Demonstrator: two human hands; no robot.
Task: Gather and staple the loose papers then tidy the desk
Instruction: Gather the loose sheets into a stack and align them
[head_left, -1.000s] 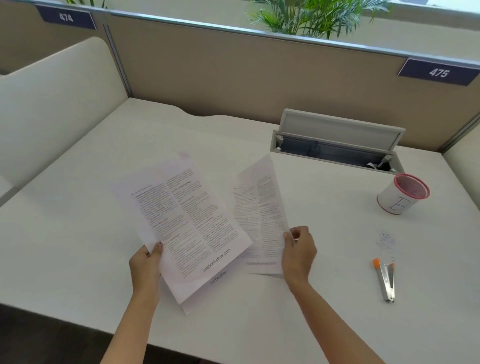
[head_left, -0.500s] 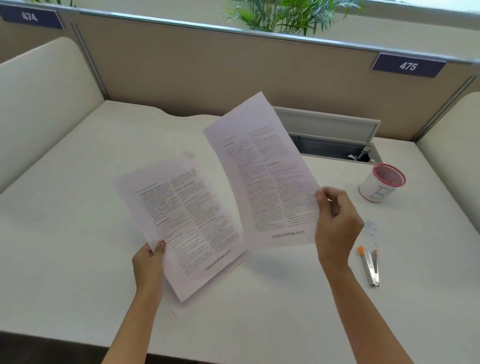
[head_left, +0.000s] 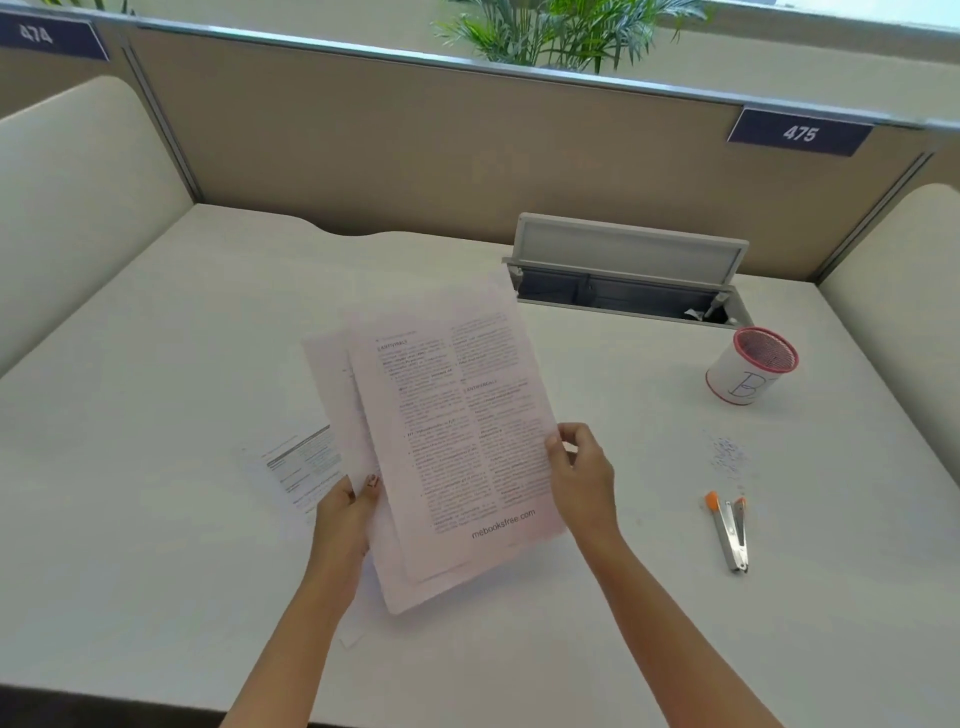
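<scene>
Both hands, left (head_left: 345, 514) and right (head_left: 582, 475), grip printed sheets (head_left: 457, 441) footed "mebooksfree.com". The body text is illegible. A pen cup (head_left: 750, 371) reads "B".

We've got papers (head_left: 452, 441) mid-frame, another sheet (head_left: 301, 467) lower left on the desk (head_left: 156, 389), stapler (head_left: 730, 535) right, cup (head_left: 750, 371) above it.

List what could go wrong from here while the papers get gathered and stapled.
1. One sheet still lies on the desk, half hidden behind the held stack; it could be left out of the stapled set.
2. The held sheets sit offset, edges not squared; stapling now would likely fix them crooked.
3. The stapler lies near the scattered loose staples; the right hand reaching over might sweep them about.
</scene>
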